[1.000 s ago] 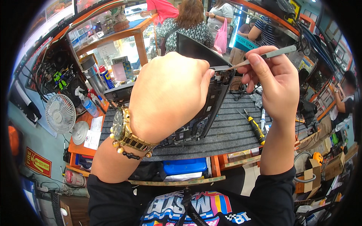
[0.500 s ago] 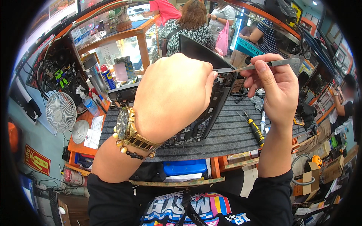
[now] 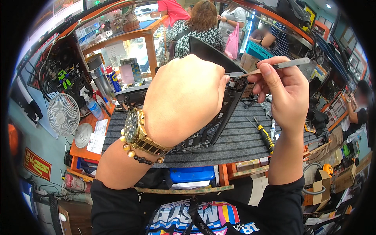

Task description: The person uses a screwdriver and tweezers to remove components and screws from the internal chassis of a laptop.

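Observation:
A dark laptop (image 3: 226, 113) stands on edge on the bench, its inner parts exposed, with the dark lid (image 3: 203, 49) behind it. My left hand (image 3: 184, 88), wearing a gold watch and beads, is closed round its upper edge; most of the fingers are hidden behind the back of the hand. In my right hand (image 3: 284, 86) a pair of metal tweezers (image 3: 293, 63) is pinched between thumb and fingers. Their thin tip points left and meets the laptop's upper right corner; whether it grips anything there is too small to tell.
A grey ribbed mat (image 3: 243, 133) covers the bench. On it lie a yellow-black screwdriver (image 3: 265, 137) and a syringe (image 3: 273, 124). At left stand a spray bottle (image 3: 92, 105), a blue can (image 3: 113, 80) and a white fan (image 3: 63, 114). People (image 3: 199, 29) are beyond the counter.
My left hand and the laptop's upper edge have shifted slightly right in the picture. The tweezers remain at the laptop's corner, their handle tipped a little differently.

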Demonstrator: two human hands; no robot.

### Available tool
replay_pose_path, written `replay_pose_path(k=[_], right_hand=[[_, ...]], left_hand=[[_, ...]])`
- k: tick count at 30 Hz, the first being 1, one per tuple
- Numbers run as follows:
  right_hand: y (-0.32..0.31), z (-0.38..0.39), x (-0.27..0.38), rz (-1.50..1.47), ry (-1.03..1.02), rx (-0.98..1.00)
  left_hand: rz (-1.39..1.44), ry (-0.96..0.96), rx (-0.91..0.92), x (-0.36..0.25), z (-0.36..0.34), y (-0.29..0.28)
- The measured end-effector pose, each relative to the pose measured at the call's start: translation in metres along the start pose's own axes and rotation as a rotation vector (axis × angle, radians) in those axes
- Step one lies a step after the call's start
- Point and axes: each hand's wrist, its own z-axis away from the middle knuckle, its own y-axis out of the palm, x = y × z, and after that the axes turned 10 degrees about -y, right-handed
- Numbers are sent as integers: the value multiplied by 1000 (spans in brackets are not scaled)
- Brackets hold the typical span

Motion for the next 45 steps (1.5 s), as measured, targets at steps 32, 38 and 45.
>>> replay_pose_path(k=[32,38,45], right_hand=[[-4,-34,3,87,40,242],[-2,-31,2,69,61,182],[-3,-34,3,32,75,201]], left_hand=[[254,38,104,1,-26,-2],[222,19,148,3,-23,-7],[187,64,59,2,-19,0]])
